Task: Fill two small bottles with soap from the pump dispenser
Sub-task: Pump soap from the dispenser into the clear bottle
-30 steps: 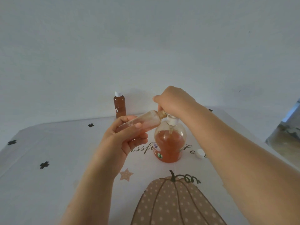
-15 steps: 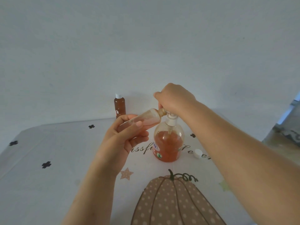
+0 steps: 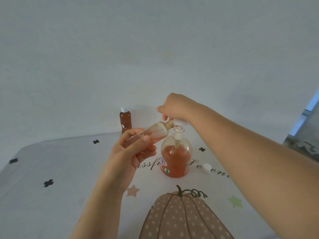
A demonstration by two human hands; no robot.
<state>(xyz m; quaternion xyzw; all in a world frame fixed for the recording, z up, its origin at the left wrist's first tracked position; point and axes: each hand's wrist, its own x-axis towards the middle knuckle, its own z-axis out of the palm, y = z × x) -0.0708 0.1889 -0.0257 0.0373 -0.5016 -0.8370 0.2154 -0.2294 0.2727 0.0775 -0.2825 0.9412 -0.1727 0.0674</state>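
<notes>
Noted a rise of the right grip (image 3: 176,107) and of the pump head (image 3: 180,122) under it since half a second ago: stem now exposed above the collar, earlier pressed low. Judged as the return stroke between pumps.

Logged the counter (image 3: 51,169) as the widest item: pale printed cloth, pumpkin print (image 3: 181,218) at the near edge, far edge close to the wall. Open room to the left and at the near right; both forearms reaching in from the near side with nothing to cross.

Found the pump dispenser (image 3: 175,157) upright mid-counter, roughly half full of orange soap, steadied by nothing but the right grip closed over its head from above, fingers curled round it. Presumably so held to drive straight down without tipping.

Found the left grip (image 3: 131,152) wrapped round the open small bottle (image 3: 153,132), held in the air, tilted, mouth up against the nozzle. Judged so angled to let soap run down the inner wall. Pale orange tint inside; level hard to read.

Marked the second small bottle (image 3: 125,120) upright, capped and dark with soap at the far edge, well apart from both grips. First half of the task taken as done.

Marked the loose white cap (image 3: 207,168) on the counter just right of the dispenser, near the right forearm. Risk of sweeping it off on withdrawal.
</notes>
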